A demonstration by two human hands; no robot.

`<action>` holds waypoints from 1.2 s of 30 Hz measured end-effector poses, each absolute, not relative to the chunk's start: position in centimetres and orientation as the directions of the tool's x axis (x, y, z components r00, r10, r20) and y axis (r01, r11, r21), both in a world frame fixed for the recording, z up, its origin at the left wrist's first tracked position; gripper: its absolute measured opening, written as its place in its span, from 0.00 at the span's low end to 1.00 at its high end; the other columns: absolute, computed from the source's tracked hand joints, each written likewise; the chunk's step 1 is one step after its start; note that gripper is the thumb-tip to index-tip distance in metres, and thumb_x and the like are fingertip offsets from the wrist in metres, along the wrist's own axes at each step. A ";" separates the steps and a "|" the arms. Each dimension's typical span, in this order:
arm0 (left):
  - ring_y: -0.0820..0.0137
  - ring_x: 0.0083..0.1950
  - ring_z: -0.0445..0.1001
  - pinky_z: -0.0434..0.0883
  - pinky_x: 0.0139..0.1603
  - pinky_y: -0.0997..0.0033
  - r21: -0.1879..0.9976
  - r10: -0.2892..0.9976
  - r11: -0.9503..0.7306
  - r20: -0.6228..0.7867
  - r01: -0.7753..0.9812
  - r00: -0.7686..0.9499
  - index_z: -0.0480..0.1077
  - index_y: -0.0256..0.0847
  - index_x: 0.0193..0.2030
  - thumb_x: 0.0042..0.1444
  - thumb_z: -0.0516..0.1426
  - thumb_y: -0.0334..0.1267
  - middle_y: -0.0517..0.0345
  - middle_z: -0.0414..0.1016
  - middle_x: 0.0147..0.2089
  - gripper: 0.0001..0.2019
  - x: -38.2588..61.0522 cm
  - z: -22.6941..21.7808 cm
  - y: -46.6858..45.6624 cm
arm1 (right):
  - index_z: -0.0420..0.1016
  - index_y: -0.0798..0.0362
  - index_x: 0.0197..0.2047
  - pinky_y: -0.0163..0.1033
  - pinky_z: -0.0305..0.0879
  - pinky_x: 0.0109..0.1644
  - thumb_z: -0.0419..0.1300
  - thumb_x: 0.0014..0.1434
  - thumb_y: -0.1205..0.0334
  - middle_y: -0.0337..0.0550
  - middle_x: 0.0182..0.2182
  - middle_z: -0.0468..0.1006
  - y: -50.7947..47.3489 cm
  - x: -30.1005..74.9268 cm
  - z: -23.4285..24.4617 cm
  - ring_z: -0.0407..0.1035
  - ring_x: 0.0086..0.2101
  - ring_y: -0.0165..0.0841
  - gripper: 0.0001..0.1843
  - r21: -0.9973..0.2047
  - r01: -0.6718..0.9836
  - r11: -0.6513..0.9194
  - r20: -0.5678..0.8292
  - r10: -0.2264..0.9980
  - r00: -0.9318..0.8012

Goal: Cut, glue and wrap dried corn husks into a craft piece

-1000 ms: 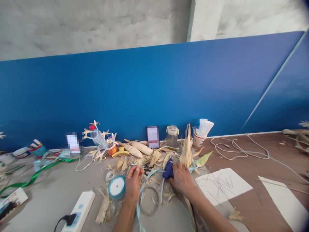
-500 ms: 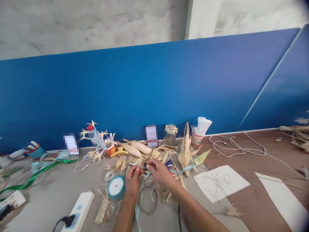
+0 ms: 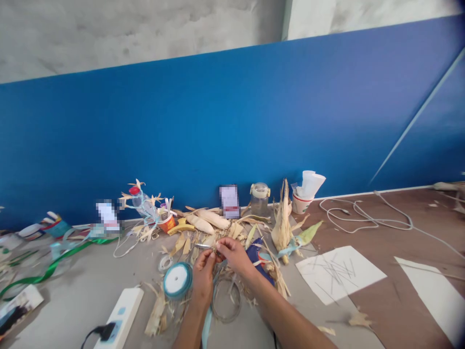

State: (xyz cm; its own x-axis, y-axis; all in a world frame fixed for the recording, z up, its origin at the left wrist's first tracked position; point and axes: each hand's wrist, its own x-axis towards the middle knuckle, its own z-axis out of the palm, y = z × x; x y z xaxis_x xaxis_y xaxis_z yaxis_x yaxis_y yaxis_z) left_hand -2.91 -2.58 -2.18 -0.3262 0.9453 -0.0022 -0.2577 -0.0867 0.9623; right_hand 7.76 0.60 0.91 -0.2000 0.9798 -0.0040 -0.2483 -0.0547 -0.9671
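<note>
My left hand (image 3: 204, 276) is closed in a pinch over the husk pile, thumb and fingertips together. Right beside it, my right hand (image 3: 232, 254) pinches too, its fingertips almost touching the left ones. What lies between the fingers is too small to make out. A slim silvery piece (image 3: 203, 245) shows just beyond the left fingertips. Light blue ribbon (image 3: 206, 332) hangs down by my left wrist. Left of that hand lies a teal ribbon spool (image 3: 177, 279) with a white centre. A coil of wire (image 3: 225, 300) rests between my forearms, partly covered.
Corn husks (image 3: 214, 218) cover the middle. Behind stand a lidded jar (image 3: 259, 199), a phone (image 3: 229, 201) and a paper cup (image 3: 302, 203). A power strip (image 3: 121, 315) lies front left. Thin dark sticks lie on white paper (image 3: 341, 274), near a white cable (image 3: 378, 225).
My right hand has come closer to my left, so the fingertips now nearly meet. More of the dark blue thing beside my right wrist shows. The view has shifted slightly.
</note>
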 end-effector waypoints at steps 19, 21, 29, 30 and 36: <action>0.69 0.30 0.72 0.69 0.34 0.71 0.898 0.973 -0.001 -0.101 -0.440 -0.207 0.74 0.39 0.31 0.40 0.67 0.44 0.60 0.74 0.26 0.14 -2.7 -1.8 -2.6 | 0.65 0.53 0.20 0.34 0.53 0.27 0.61 0.45 0.52 0.30 0.14 0.62 0.5 7.8 0.7 0.56 0.19 0.25 0.14 -0.948 -0.306 -0.092 -0.040 0.984 -0.171; 0.69 0.30 0.72 0.69 0.35 0.71 0.891 0.977 0.000 -0.098 -0.454 -0.191 0.74 0.39 0.31 0.40 0.67 0.44 0.59 0.74 0.26 0.13 -2.7 -1.6 -2.6 | 0.65 0.53 0.20 0.33 0.53 0.26 0.61 0.45 0.52 0.29 0.14 0.62 0.5 7.8 0.7 0.55 0.19 0.25 0.14 -0.943 -0.318 -0.100 -0.045 0.983 -0.176; 0.70 0.29 0.71 0.68 0.34 0.71 0.922 0.982 -0.009 -0.064 -0.388 -0.176 0.73 0.38 0.30 0.43 0.66 0.46 0.59 0.73 0.25 0.14 -2.7 -1.4 -2.7 | 0.65 0.53 0.20 0.33 0.51 0.26 0.61 0.45 0.54 0.30 0.14 0.63 0.2 7.9 1.1 0.55 0.19 0.25 0.13 -0.932 -0.344 -0.112 -0.055 0.984 -0.171; 0.70 0.29 0.71 0.68 0.34 0.71 0.927 0.983 -0.012 -0.059 -0.376 -0.176 0.73 0.38 0.30 0.43 0.66 0.46 0.59 0.73 0.26 0.14 -2.7 -1.3 -2.7 | 0.66 0.53 0.20 0.33 0.51 0.26 0.61 0.45 0.54 0.30 0.14 0.63 0.2 7.9 1.1 0.55 0.19 0.25 0.13 -0.931 -0.347 -0.112 -0.056 0.984 -0.168; 0.70 0.30 0.70 0.68 0.35 0.71 0.927 0.987 -0.007 -0.054 -0.375 -0.152 0.71 0.40 0.30 0.44 0.65 0.46 0.63 0.71 0.25 0.13 -2.5 -1.0 -2.9 | 0.66 0.52 0.20 0.34 0.52 0.27 0.62 0.44 0.53 0.30 0.14 0.63 0.1 7.7 1.1 0.56 0.19 0.26 0.13 -0.926 -0.363 -0.108 -0.055 0.987 -0.154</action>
